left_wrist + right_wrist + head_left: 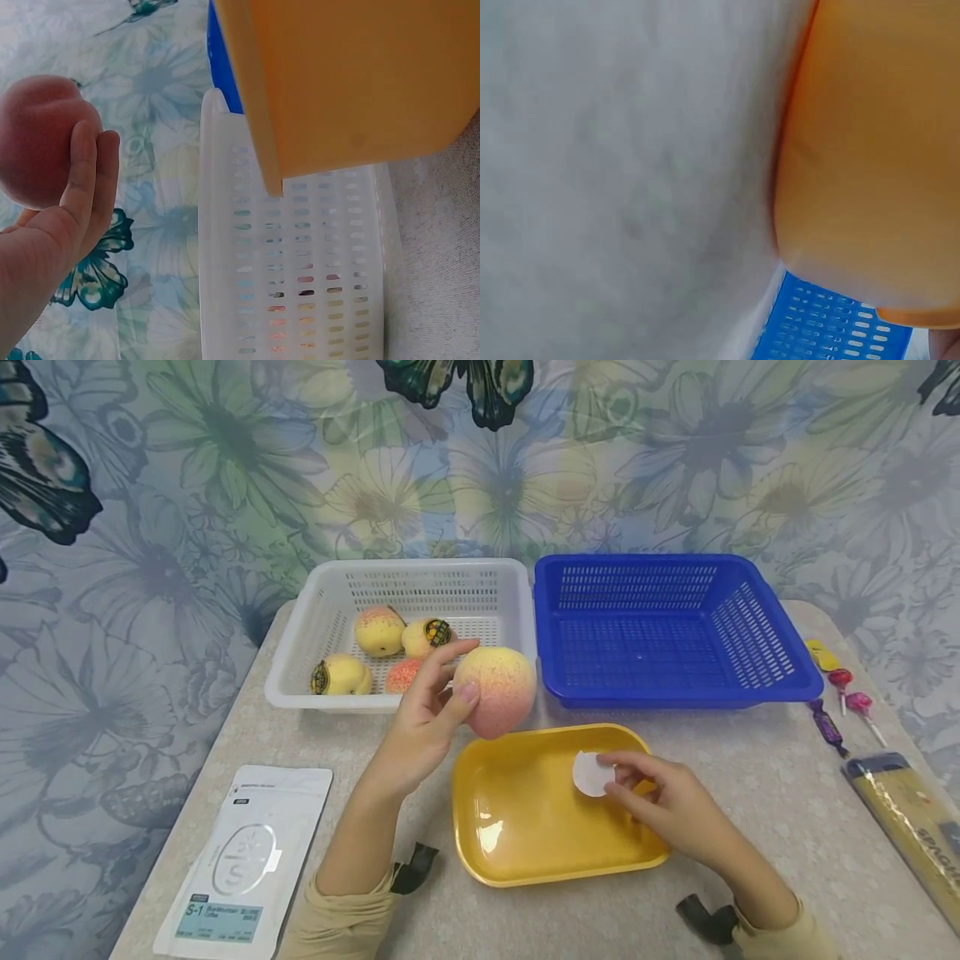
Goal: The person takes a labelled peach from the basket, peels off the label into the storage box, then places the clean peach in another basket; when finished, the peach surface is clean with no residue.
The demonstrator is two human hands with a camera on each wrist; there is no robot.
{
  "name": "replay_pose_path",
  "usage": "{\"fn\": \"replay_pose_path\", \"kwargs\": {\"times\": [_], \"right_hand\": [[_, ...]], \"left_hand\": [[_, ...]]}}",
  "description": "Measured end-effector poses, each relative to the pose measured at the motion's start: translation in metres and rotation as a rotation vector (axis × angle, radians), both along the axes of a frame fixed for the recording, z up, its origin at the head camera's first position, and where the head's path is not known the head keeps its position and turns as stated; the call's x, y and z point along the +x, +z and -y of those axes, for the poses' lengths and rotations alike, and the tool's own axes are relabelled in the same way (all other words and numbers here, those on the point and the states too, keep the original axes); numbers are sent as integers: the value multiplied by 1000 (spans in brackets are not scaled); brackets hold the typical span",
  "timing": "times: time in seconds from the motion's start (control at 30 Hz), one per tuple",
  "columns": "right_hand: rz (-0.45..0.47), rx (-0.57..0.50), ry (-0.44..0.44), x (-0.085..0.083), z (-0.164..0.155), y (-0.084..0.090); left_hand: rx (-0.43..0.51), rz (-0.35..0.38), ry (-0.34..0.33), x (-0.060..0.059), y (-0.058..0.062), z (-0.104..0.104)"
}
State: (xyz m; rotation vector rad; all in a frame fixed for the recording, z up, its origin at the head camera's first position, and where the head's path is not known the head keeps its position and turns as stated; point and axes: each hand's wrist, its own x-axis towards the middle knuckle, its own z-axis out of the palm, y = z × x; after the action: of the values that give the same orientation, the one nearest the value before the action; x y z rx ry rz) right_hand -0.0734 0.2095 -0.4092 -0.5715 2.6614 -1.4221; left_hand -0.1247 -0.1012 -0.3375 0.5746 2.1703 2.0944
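My left hand (438,697) grips a pink-and-yellow peach (497,690) and holds it up above the near edge of the white basket (300,647), just left of the yellow tray (525,860). In the left wrist view the peach (34,139) shows behind my fingers (82,187). My right hand (637,785) pinches a small round white sticker (591,774) over the yellow tray. Several more peaches (378,631) lie in the white basket, two of them with dark round stickers (437,632).
A blue basket (765,689) stands to the right of the white one. A white pouch (247,860) lies at front left. Wrapped sweets and lollipops (843,689) and a spaghetti packet (911,822) lie along the right edge of the table.
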Motion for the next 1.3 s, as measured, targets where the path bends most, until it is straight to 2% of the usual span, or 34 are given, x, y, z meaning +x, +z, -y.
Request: {"fn": "replay_pose_path", "kwargs": {"times": [0.1, 0.37, 0.5, 0.97, 1.17, 1.3], "right_hand": [[10, 67, -8, -4, 5, 2], [-7, 353, 5, -15, 26, 3], [-18, 428, 3, -18, 34, 0], [-24, 542, -3, -22, 42, -6], [-49, 598, 35, -19, 43, -7], [-48, 596, 17, -15, 44, -3]], "left_hand": [[-4, -3, 2, 0, 0, 0], [-9, 1, 5, 0, -1, 1], [-6, -7, 1, 0, 0, 1], [-3, -6, 4, 0, -1, 0], [-9, -8, 4, -1, -1, -1], [-14, 4, 4, 0, 0, -2]]}}
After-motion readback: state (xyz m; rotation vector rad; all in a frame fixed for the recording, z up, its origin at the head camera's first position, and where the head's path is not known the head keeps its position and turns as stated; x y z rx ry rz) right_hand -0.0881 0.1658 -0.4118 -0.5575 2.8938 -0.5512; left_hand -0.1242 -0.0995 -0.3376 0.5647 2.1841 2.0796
